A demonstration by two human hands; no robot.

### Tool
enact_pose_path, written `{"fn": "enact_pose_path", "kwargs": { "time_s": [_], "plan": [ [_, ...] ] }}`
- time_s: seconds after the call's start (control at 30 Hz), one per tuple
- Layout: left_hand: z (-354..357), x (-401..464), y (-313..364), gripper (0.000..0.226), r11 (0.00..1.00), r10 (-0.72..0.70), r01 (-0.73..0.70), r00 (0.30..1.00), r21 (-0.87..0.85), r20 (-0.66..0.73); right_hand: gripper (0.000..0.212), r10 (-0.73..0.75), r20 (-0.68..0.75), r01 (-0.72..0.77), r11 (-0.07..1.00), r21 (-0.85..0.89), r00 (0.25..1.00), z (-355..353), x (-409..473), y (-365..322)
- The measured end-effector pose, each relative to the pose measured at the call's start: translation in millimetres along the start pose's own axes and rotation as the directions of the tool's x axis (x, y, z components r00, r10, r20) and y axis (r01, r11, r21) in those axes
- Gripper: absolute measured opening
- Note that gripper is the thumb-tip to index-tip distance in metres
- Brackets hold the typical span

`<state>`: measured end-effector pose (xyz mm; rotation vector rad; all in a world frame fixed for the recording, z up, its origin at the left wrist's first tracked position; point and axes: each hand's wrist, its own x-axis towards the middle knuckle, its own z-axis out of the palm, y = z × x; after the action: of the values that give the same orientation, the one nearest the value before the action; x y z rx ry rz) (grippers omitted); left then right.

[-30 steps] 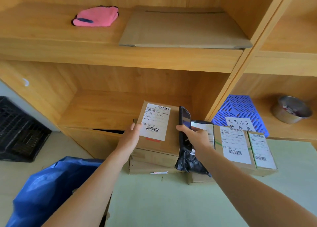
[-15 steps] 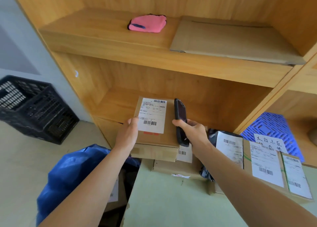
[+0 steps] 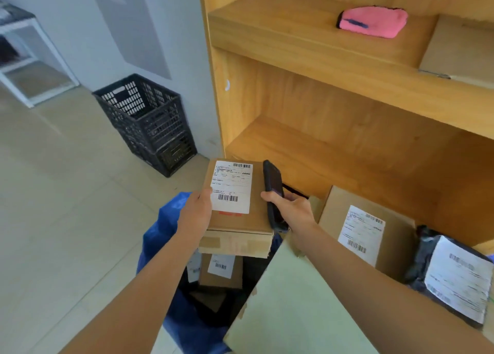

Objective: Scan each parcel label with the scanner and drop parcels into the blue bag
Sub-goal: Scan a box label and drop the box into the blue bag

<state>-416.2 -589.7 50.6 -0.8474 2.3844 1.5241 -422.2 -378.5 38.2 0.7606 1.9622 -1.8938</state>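
Observation:
My left hand (image 3: 196, 214) grips the left side of a brown cardboard parcel (image 3: 256, 220) with a white barcode label facing up. It hangs over the open mouth of the blue bag (image 3: 160, 236). My right hand (image 3: 290, 209) holds the black handheld scanner (image 3: 272, 190) upright just to the right of the parcel. Inside the bag lies another labelled cardboard parcel (image 3: 220, 272). On the pale green table (image 3: 288, 308) to the right rest a labelled cardboard box (image 3: 398, 236) and a black plastic-wrapped parcel (image 3: 451, 276) with a white label.
Behind the parcels rises a wooden shelf unit (image 3: 334, 91), with a pink cloth (image 3: 373, 22) and flat cardboard (image 3: 462, 49) on an upper shelf. A black plastic crate (image 3: 149, 123) stands on the tiled floor by the wall. A white rack (image 3: 24, 49) is at far left.
I have carried the parcel and the scanner leftward off the table, so the parcel is now above the blue bag. The view has swung left toward the floor and crate.

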Motion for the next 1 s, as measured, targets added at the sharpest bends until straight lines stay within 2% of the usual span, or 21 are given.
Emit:
{"fn": "enact_pose_path", "kwargs": {
  "time_s": [0.17,0.23,0.33,0.37,0.43,0.57,0.63,0.7,0.83,0.97,1.0],
  "plan": [
    [-22.3,8.8,-26.5,0.055,1.000,-0.008,0.008,1.000,-0.021,-0.005,0.061,0.036,0.012,-0.035,0.998,-0.046,0.999,30.9,5.6,16.3],
    [-23.9,1.6,-38.6,0.063,0.999,-0.021,0.018,0.997,-0.050,-0.073,0.066,0.033,-0.012,-0.034,0.996,-0.085,0.999,38.4,8.0,25.2],
    [-29.5,-8.8,-50.8,0.063,1.000,0.012,-0.011,0.973,0.007,-0.230,0.047,0.016,-0.058,-0.025,0.987,-0.156,0.998,36.2,10.5,37.2],
    [-31.0,-8.9,-51.5,0.062,0.999,0.033,-0.028,0.969,0.024,-0.245,0.039,0.016,-0.062,-0.027,0.984,-0.176,0.998,32.1,9.1,38.8],
    [-33.4,-3.2,-52.4,0.061,0.998,0.053,-0.046,0.969,0.035,-0.243,0.037,-0.003,-0.060,-0.010,0.976,-0.218,0.998,22.4,8.9,42.0],
    [-26.5,-0.1,-43.4,0.064,0.992,0.119,-0.123,0.984,-0.024,-0.136,0.037,-0.041,-0.080,0.019,0.967,-0.256,0.996,5.4,6.2,39.4],
    [-14.9,-2.7,-34.0,0.049,0.981,0.187,-0.191,0.978,-0.030,-0.095,0.050,-0.048,-0.080,0.025,0.963,-0.270,0.996,-2.5,5.9,37.3],
    [-3.0,-3.3,-25.9,0.044,0.975,0.223,-0.224,0.972,0.001,-0.071,0.058,-0.071,-0.082,0.042,0.951,-0.307,0.994,-11.9,4.4,35.0],
    [21.8,-7.2,-9.4,0.048,0.972,0.228,-0.229,0.973,0.050,0.022,0.054,-0.187,-0.060,0.139,0.878,-0.458,0.981,-38.2,-2.3,27.2],
    [60.8,-17.4,21.1,0.062,0.999,0.039,-0.039,0.990,0.000,0.133,0.066,-0.276,-0.048,0.171,0.713,-0.679,0.960,-83.5,-13.4,17.6],
    [72.5,-21.8,28.1,0.063,0.999,0.038,-0.041,0.984,0.017,0.174,0.069,-0.282,-0.059,0.156,0.681,-0.716,0.958,-98.0,-16.8,16.5]
  ]
}}
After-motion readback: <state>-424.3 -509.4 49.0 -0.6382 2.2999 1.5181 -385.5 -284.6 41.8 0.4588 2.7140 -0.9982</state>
